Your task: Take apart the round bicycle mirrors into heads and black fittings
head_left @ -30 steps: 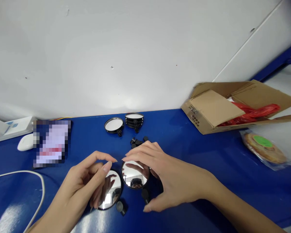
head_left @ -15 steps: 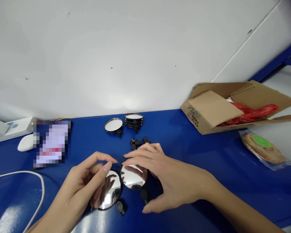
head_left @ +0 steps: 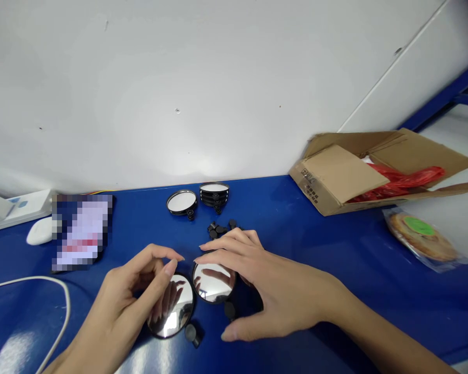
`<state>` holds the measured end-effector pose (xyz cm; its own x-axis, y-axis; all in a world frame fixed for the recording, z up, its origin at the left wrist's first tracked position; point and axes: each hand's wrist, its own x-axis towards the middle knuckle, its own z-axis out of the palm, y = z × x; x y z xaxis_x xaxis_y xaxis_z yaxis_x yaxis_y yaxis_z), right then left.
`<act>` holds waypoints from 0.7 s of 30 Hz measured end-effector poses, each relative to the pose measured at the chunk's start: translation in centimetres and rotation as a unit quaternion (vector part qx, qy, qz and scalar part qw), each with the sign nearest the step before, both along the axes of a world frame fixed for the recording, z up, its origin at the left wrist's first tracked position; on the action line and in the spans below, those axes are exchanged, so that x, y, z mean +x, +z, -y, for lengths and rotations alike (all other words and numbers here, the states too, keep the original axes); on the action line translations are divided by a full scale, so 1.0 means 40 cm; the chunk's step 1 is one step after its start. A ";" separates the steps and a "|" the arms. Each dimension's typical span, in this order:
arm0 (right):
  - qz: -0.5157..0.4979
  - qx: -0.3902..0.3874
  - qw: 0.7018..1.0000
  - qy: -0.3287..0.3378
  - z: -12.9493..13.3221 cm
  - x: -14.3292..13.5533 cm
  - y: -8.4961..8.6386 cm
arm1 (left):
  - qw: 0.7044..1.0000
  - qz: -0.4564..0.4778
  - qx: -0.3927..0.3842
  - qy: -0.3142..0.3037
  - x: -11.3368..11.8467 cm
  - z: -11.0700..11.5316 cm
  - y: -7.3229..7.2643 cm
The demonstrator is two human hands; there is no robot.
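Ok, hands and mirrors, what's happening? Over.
Left hand on one round mirror. Right hand on the other mirror. Small black caps behind.

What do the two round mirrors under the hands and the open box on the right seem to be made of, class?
Round mirrors: glossy reflective faces, glass or polished plastic, showing finger reflections; dark rims and stems look like black plastic. Box: brown matte cardboard, with folded flaps and raw edges.

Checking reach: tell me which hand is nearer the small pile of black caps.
Right. The right hand has its fingers just short of the black caps; the left hand sits farther back, beside a round mirror.
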<state>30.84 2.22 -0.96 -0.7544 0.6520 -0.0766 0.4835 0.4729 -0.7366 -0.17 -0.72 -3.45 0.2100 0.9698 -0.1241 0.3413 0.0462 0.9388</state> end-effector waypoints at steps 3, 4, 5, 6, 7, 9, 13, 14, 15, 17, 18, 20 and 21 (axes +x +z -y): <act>-0.013 0.002 0.999 -0.029 0.002 -0.003 0.009 | 0.989 -0.091 0.120 0.004 -0.011 -0.012 -0.008; -0.017 0.007 0.999 -0.042 0.003 -0.004 0.011 | 0.979 -0.122 0.164 -0.005 -0.017 -0.019 -0.011; -0.019 0.013 0.998 -0.054 0.004 -0.005 0.014 | 0.968 -0.150 0.200 -0.018 -0.023 -0.028 -0.014; -0.022 0.021 0.997 -0.066 0.004 -0.005 0.015 | 0.958 -0.171 0.228 -0.030 -0.029 -0.038 -0.017; -0.026 0.029 0.996 -0.078 0.005 -0.006 0.017 | 0.951 -0.189 0.240 -0.039 -0.036 -0.048 -0.019; -0.029 0.039 0.994 -0.097 0.005 -0.007 0.019 | 0.941 -0.219 0.252 -0.056 -0.046 -0.070 -0.022; -0.041 0.044 0.991 -0.120 0.007 -0.009 0.025 | 0.915 -0.273 0.280 -0.101 -0.060 -0.111 -0.034; -0.043 0.044 0.991 -0.123 0.008 -0.010 0.027 | 0.911 -0.281 0.282 -0.111 -0.063 -0.119 -0.039; -0.046 0.044 0.990 -0.125 0.009 -0.012 0.029 | 0.907 -0.287 0.283 -0.119 -0.066 -0.126 -0.045; -0.048 0.048 0.989 -0.132 0.012 -0.014 0.030 | 0.903 -0.294 0.286 -0.129 -0.070 -0.138 -0.055; -0.050 0.054 0.988 -0.139 0.014 -0.015 0.029 | 0.901 -0.296 0.288 -0.133 -0.070 -0.143 -0.059; -0.051 0.079 0.982 -0.161 0.016 -0.017 0.025 | 0.897 -0.299 0.293 -0.139 -0.069 -0.152 -0.062; -0.049 0.095 0.979 -0.175 0.016 -0.018 0.022 | 0.896 -0.301 0.295 -0.143 -0.067 -0.156 -0.062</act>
<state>30.11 1.58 -0.08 -0.4794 0.8675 0.1327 0.5712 0.4233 -0.7032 -2.84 5.51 -5.94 0.5278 0.8211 0.2175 0.7121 -0.5673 0.4136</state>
